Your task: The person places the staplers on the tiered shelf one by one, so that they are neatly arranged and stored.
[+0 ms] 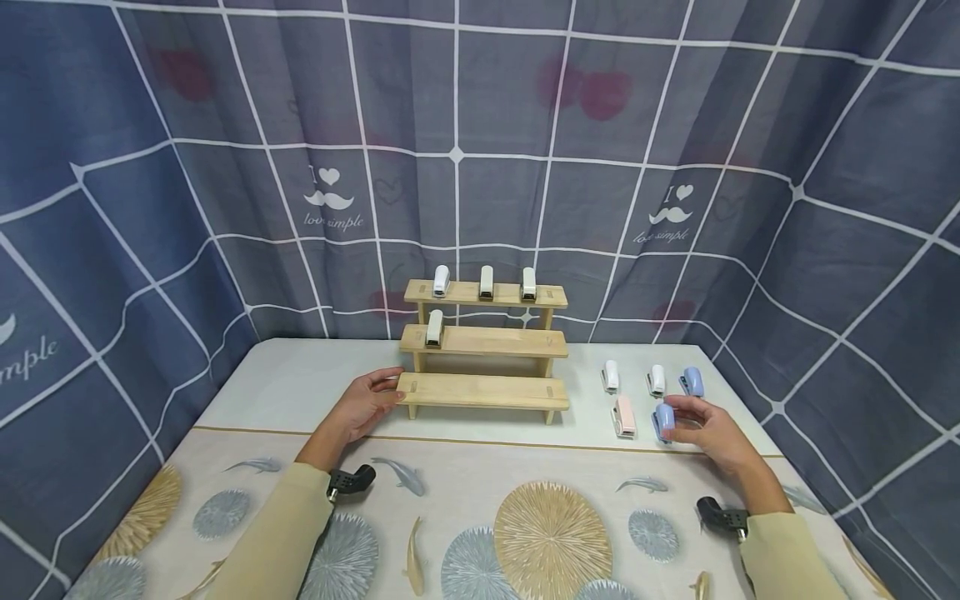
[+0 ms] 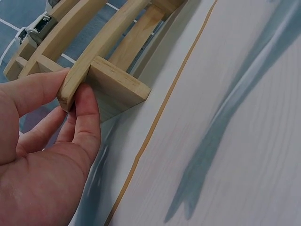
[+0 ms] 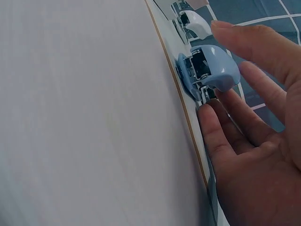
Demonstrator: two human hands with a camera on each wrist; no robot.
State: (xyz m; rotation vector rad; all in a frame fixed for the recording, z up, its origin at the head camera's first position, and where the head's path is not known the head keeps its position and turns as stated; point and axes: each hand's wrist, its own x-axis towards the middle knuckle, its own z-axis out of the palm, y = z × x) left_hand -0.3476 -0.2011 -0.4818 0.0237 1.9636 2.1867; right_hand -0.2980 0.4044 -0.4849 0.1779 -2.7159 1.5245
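A three-step wooden display stand [image 1: 483, 389] stands at the middle of the table. My left hand [image 1: 363, 408] pinches the left end of its lowest step [image 2: 77, 75] between thumb and fingers. At the right, my right hand [image 1: 712, 433] is at the front blue mini stapler [image 1: 663, 421], which stands on the white surface. In the right wrist view its thumb and fingers are spread around the blue stapler's near side, not closed on it. A pink mini stapler [image 1: 623, 417] stands left of it. Behind are another blue stapler [image 1: 692, 382] and two white ones, one a white stapler [image 1: 656, 380].
On the top step are three white or cream staplers, among them a middle stapler [image 1: 487, 283]. The middle step bears one cream stapler [image 1: 434, 328] at its left. A patterned cloth [image 1: 555, 533] covers the table's front; a checked curtain [image 1: 495, 200] encloses the back and sides.
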